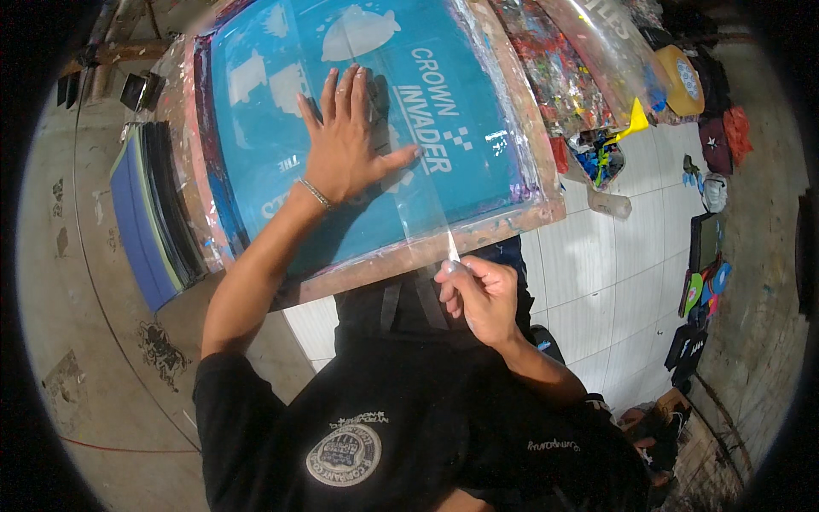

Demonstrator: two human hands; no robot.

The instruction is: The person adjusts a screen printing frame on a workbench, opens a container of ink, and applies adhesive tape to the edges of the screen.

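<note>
In front of me lies a silk-screen frame (512,224) with paint-stained wooden edges and a blue mesh (478,192) bearing pale stencil shapes and lettering. My left hand (350,141) rests flat on the mesh, fingers spread, thumb pointing right. A wide strip of clear tape (424,218) runs down the mesh beneath that hand and over the near edge of the frame. Just off that edge, my right hand (479,294) pinches the tape's loose end, which is pulled into a narrow white point. The right fingertips are partly hidden behind the thumb.
A stack of dark and blue flat sheets (149,222) stands left of the frame. To the right are a paint-smeared surface (563,64), an ink-stained container (597,162) with a yellow piece (633,122), and a yellowish jug (681,81). White tiles (589,282) lie below.
</note>
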